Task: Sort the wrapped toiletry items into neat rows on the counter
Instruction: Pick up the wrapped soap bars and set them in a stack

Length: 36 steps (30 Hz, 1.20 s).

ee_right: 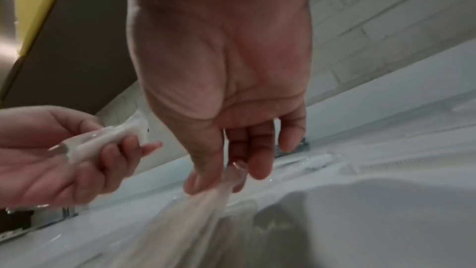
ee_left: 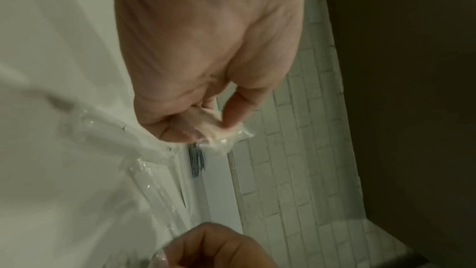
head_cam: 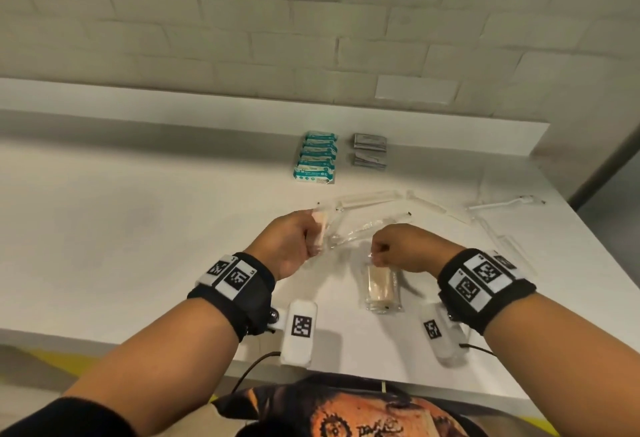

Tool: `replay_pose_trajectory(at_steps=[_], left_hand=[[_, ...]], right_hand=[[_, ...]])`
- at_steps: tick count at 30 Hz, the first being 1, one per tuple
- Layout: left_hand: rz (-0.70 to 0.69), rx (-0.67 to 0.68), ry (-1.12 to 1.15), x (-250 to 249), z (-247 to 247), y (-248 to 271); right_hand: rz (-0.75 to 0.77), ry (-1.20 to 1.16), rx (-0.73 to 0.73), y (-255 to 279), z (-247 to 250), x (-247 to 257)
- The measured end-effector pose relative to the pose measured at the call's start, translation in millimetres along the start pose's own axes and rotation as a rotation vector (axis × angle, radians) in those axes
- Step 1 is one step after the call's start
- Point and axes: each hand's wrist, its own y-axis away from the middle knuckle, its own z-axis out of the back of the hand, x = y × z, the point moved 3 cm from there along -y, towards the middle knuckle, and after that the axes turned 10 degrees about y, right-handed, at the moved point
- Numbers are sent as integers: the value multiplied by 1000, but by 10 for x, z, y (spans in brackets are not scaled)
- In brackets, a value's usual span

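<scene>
My left hand [head_cam: 311, 239] grips a small clear-wrapped pale packet [head_cam: 320, 233] above the counter; the left wrist view shows that packet [ee_left: 219, 131] pinched between thumb and fingers. My right hand [head_cam: 377, 256] pinches the top edge of a clear packet of beige sticks [head_cam: 381, 286], whose lower end lies on the white counter [head_cam: 138, 228]. In the right wrist view, the thumb and fingers of my right hand [ee_right: 219, 178] hold that clear wrapper [ee_right: 203, 207]. A row of teal packets [head_cam: 315, 156] and a row of grey sachets [head_cam: 370, 151] lie near the back ledge.
Several long clear-wrapped items [head_cam: 367, 199] lie scattered behind my hands, with more [head_cam: 505, 204] towards the right edge of the counter. A raised ledge and a brick wall [head_cam: 242, 21] close the back. The counter's front edge runs just below my wrists.
</scene>
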Motion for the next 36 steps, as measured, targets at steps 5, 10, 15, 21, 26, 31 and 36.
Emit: replay_pose_trajectory(at_steps=[5,10,15,21,26,31,36], left_hand=[[-122,-26,-145,38,15,-14],[-174,59,-265,94,-93,17],[-193,63,-323,124,-160,30],[-145,-39,-468,204,-98,14],[83,-37,-672,476,-195,10],[266,-59,-717,737,-373,36],[247,-182,-701,873,-423,33]], right_hand=[[-68,-404,-315,48,173,16],[-17,-781,-324,51,300,260],[-38,-742,-333,73,378,220],[-143,-542,-273,151,411,-160],[-118,-371,14,117,98,-160],[-250,-277,-57,101,-59,-216],[-359,-700,259,320,-358,-211]])
